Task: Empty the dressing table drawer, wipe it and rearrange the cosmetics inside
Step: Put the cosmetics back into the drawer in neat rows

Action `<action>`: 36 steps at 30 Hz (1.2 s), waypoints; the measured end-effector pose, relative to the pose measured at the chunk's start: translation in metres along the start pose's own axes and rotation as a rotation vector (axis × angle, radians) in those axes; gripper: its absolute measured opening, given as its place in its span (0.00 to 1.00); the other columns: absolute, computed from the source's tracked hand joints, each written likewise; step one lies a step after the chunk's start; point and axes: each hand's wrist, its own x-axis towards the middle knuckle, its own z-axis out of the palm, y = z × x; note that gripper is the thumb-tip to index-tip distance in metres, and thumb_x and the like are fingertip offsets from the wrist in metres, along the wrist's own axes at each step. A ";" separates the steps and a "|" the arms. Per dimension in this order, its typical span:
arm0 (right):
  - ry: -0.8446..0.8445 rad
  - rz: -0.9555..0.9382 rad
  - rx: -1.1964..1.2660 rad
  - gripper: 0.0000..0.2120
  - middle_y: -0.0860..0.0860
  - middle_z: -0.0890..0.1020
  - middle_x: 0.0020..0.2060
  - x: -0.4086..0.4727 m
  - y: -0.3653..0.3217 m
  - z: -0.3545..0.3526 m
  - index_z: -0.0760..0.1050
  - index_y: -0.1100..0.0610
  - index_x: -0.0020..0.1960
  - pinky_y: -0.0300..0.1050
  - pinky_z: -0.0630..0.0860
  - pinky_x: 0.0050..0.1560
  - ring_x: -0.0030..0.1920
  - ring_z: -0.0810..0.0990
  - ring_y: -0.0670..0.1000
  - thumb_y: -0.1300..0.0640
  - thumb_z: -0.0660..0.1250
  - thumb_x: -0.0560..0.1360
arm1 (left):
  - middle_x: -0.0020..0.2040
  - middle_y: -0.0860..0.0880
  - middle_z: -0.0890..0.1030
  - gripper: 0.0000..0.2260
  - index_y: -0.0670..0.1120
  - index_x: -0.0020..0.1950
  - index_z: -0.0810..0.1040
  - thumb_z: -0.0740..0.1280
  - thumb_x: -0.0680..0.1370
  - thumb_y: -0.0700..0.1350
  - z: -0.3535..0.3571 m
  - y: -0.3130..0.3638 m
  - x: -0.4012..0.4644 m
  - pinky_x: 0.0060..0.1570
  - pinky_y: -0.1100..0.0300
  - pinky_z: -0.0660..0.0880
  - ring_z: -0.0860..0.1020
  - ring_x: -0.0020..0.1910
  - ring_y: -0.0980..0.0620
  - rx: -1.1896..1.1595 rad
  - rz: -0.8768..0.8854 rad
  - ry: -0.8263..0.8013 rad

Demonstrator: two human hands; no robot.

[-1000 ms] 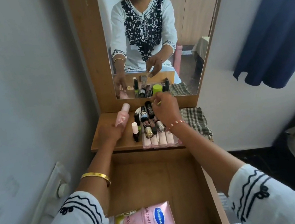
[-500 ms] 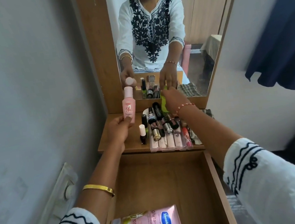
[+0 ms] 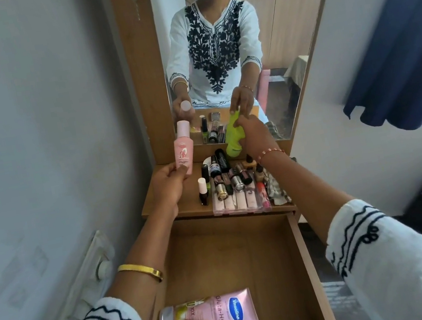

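Observation:
The wooden drawer (image 3: 304,262) stands pulled out below me. A pink lotion tube (image 3: 212,316) lies alone at its front edge. My left hand (image 3: 168,185) holds a pink bottle (image 3: 183,147) upright above the left of the dressing table top (image 3: 167,204). My right hand (image 3: 255,135) grips a lime green tube (image 3: 234,136), lifted in front of the mirror. Several small cosmetics (image 3: 230,179) lie and stand clustered on the table top, some in a clear organiser tray (image 3: 239,201).
The mirror (image 3: 275,35) rises behind the table top and shows a person in a white embroidered top. A checked cloth (image 3: 277,189) lies right of the tray. A grey wall with a switch plate (image 3: 100,261) is at left, a blue curtain (image 3: 403,41) at right.
My left hand has raised the pink bottle off the table top. My right hand has taken hold of the lime green tube and lifted it. The view has shifted closer.

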 end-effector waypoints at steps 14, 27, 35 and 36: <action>0.211 0.078 0.377 0.20 0.57 0.78 0.56 -0.080 -0.016 -0.032 0.76 0.58 0.59 0.47 0.76 0.56 0.54 0.78 0.56 0.65 0.72 0.68 | 0.53 0.44 0.78 0.15 0.39 0.63 0.72 0.64 0.77 0.38 -0.012 -0.003 -0.103 0.48 0.60 0.77 0.79 0.45 0.53 -0.202 0.005 -0.066; -0.156 0.301 0.318 0.18 0.50 0.79 0.45 -0.208 0.030 0.022 0.79 0.58 0.54 0.41 0.74 0.48 0.47 0.77 0.49 0.63 0.75 0.65 | 0.50 0.45 0.82 0.12 0.44 0.57 0.77 0.68 0.74 0.40 -0.035 -0.083 -0.179 0.43 0.62 0.77 0.80 0.45 0.50 0.002 -0.178 -0.063; -0.252 0.359 0.074 0.18 0.58 0.75 0.59 -0.216 0.046 0.037 0.75 0.58 0.59 0.42 0.73 0.51 0.56 0.77 0.58 0.68 0.66 0.71 | 0.43 0.49 0.81 0.09 0.42 0.54 0.78 0.69 0.74 0.39 -0.033 -0.094 -0.177 0.47 0.55 0.80 0.81 0.41 0.50 0.186 -0.255 -0.185; -0.256 0.358 0.054 0.18 0.58 0.74 0.59 -0.216 0.046 0.038 0.75 0.58 0.60 0.43 0.74 0.52 0.56 0.77 0.58 0.68 0.66 0.71 | 0.43 0.48 0.81 0.09 0.41 0.53 0.77 0.69 0.74 0.39 -0.033 -0.093 -0.176 0.46 0.56 0.79 0.81 0.40 0.51 0.202 -0.263 -0.191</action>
